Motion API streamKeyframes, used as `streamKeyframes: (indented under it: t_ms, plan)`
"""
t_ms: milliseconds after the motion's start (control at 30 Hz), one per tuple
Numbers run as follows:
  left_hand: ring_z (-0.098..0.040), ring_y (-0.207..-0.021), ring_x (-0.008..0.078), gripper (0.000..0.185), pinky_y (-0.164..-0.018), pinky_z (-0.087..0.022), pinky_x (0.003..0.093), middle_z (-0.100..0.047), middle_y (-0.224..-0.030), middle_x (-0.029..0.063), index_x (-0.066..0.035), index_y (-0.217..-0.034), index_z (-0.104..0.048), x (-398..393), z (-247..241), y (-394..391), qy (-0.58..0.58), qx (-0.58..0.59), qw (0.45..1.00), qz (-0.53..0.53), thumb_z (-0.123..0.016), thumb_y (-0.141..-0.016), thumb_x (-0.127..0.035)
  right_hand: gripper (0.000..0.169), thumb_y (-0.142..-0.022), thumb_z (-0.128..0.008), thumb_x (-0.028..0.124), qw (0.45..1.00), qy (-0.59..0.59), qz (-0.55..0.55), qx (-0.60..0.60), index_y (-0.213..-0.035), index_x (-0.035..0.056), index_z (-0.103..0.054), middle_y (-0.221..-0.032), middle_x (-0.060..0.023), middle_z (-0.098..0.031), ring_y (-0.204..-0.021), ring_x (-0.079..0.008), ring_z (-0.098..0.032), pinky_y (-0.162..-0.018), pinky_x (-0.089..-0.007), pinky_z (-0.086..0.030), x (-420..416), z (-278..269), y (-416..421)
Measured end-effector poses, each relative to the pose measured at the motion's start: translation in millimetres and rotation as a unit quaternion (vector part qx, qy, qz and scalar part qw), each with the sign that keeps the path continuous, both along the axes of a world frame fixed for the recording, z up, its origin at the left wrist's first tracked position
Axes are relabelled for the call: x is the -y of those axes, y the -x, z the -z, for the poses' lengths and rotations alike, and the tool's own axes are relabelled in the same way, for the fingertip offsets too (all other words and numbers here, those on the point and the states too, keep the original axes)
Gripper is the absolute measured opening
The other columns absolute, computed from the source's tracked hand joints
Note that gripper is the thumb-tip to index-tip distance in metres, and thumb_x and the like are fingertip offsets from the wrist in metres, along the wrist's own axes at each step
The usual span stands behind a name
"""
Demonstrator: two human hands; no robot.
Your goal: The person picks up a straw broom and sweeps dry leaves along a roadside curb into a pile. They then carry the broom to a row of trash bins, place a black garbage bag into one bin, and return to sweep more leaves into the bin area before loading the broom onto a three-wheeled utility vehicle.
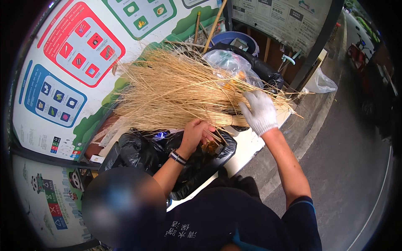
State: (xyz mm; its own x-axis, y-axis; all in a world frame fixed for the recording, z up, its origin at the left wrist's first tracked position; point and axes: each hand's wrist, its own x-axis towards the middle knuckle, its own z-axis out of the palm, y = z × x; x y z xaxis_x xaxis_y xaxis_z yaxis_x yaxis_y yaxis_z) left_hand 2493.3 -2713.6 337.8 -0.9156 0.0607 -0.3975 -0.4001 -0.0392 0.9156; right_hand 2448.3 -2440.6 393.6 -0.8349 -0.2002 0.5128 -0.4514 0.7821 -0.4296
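A large sheaf of dry straw-coloured stalks [176, 88] lies across the middle, its ends fanning out to the left. My bare left hand [198, 133], with a striped band at the wrist, is at the sheaf's near edge, its fingers curled around a few stalks. Over the right end of the stalks is my right hand [259, 111] in a white knitted glove. Its thumb stands apart from the fingers; what lies under the palm is hidden. Below my left hand a bin lined with a black plastic bag [227, 149] holds mixed litter.
Black rubbish bags [138, 150] sit left of the bin. Behind the straw are a clear plastic bag [230, 64], a blue tub [240, 39] and a wooden pole [215, 25]. Printed boards [108, 84] stand at the left and back. A kerb [309, 138] and road run along the right.
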Motion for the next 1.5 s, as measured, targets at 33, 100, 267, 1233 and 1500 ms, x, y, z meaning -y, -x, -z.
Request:
streamKeyframes:
  t_ms: [33, 100, 267, 1233, 1500]
  plan:
    - [-0.073, -0.061, 0.0152, 0.025, -0.044, -0.05, 0.0252, -0.079, -0.095, 0.012, -0.002, -0.106, -0.065, -1.4, -3.0, 0.0, -0.001, 0.004, 1.0, 0.009, -0.064, -0.109, -0.026, 0.028, -0.095, -0.072, 0.024, 1.0, 0.001, -0.003, -0.019, -0.115, 0.0042, -0.073, -0.107, -0.0205, -0.069, -0.101, -0.041, -0.067, -0.091, -0.0519, -0.054, 4.0, -3.2, 14.5]
    - [-0.073, -0.062, 0.0149, 0.026, -0.045, -0.05, 0.0248, -0.08, -0.096, 0.0126, -0.001, -0.105, -0.066, -3.1, -12.1, -0.5, -0.001, 0.016, 1.0, 0.001, -0.064, -0.109, -0.027, 0.03, -0.095, -0.072, 0.024, 1.0, 0.003, 0.004, -0.028, -0.118, 0.0049, -0.073, -0.109, -0.0208, -0.069, -0.103, -0.0412, -0.067, -0.092, -0.0519, -0.054, 9.6, 1.1, 43.7]
    - [-0.073, -0.065, 0.0142, 0.028, -0.047, -0.047, 0.0241, -0.08, -0.098, 0.0125, 0.0, -0.105, -0.067, -4.4, -12.9, 9.8, -0.011, 0.029, 1.0, 0.0, -0.062, -0.109, -0.028, 0.036, -0.096, -0.07, 0.022, 0.999, 0.047, -0.018, 0.004, -0.129, 0.0098, -0.074, -0.117, -0.0209, -0.07, -0.109, -0.0429, -0.066, -0.1, -0.0516, -0.053, 1.3, 12.7, 95.8]
    - [-0.072, -0.066, 0.018, 0.033, -0.051, -0.053, 0.0277, -0.078, -0.092, 0.0145, 0.002, -0.103, -0.073, -94.8, 7.1, 61.6, -0.004, 0.111, 0.979, -0.172, -0.071, -0.108, -0.031, 0.007, -0.086, -0.072, 0.006, 0.966, 0.066, -0.242, 0.06, -0.093, 0.0065, -0.073, -0.102, -0.0102, -0.07, -0.099, -0.0308, -0.068, -0.09, -0.0441, -0.057, -117.3, 57.8, 60.6]
    - [-0.072, -0.06, 0.0237, 0.053, -0.052, -0.055, 0.031, -0.075, -0.078, 0.0159, 0.003, -0.098, -0.07, -84.1, -7.5, 76.6, 0.122, 0.237, 0.962, -0.055, -0.065, -0.109, -0.049, 0.044, -0.086, -0.082, 0.021, 0.96, 0.157, 0.081, 0.217, -0.127, 0.0068, -0.072, -0.128, -0.0153, -0.071, -0.12, -0.0361, -0.068, -0.111, -0.044, -0.053, -292.7, 123.4, 154.9]
